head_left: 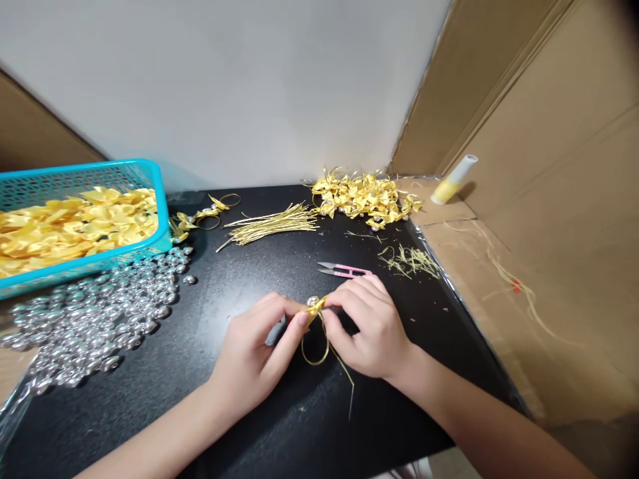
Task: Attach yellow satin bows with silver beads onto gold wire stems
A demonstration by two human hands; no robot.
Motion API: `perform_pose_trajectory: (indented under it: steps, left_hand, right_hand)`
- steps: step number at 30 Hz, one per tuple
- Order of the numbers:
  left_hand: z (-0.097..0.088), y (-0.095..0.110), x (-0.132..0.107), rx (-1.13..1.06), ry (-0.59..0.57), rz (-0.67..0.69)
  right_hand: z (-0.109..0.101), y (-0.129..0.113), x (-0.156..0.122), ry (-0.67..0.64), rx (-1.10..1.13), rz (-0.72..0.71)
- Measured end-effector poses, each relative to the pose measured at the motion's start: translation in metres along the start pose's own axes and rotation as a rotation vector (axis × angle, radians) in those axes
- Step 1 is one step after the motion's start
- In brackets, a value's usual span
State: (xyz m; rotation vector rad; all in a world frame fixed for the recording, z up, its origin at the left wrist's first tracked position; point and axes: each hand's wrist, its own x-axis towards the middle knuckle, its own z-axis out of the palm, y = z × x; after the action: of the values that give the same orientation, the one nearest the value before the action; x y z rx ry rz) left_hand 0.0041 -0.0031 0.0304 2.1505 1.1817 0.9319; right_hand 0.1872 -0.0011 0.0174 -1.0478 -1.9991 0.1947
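Over the black table top [210, 372], my left hand [259, 346] and my right hand [369, 326] meet, both pinched on one small yellow ribbon bow [315, 307]. A silver bead [313, 300] sits on the bow. A thin gold cord loop [316, 349] hangs below the bow between my hands, with a loose end trailing toward me. Both hands have their fingers closed on the piece.
Pink thread snips [344, 270] lie just beyond my hands. A teal basket [74, 266] of yellow ribbon pieces stands at left, with several silver beads [100, 313] spread before it. Gold wire ties [272, 225], a heap of finished bows [364, 196], cord trimmings [412, 261], a glue tube [454, 179] and cardboard walls [549, 199] lie beyond.
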Motion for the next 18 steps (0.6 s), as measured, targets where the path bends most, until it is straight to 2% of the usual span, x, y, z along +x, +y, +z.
perform_pose_trajectory:
  steps: [5,9,14,18]
  left_hand:
    - [0.0005,0.0004,0.0000,-0.010,-0.007,-0.061]
    - [0.0014,-0.0017,-0.0001,-0.035,-0.029,-0.100]
    - [0.0031,-0.0030,-0.0011,-0.048,-0.056,-0.067]
    - [0.0030,-0.0033,-0.0016,-0.026,-0.046,-0.018]
  right_hand:
    - [-0.0014,0.0035,-0.0005,-0.082,0.010,-0.015]
    - [-0.0034,0.0043,0.0011,-0.096,0.035,-0.033]
    - [-0.0001,0.0044,0.0015,-0.091,0.046,0.010]
    - [0.0009,0.0047,0.0020,-0.123,0.138,0.080]
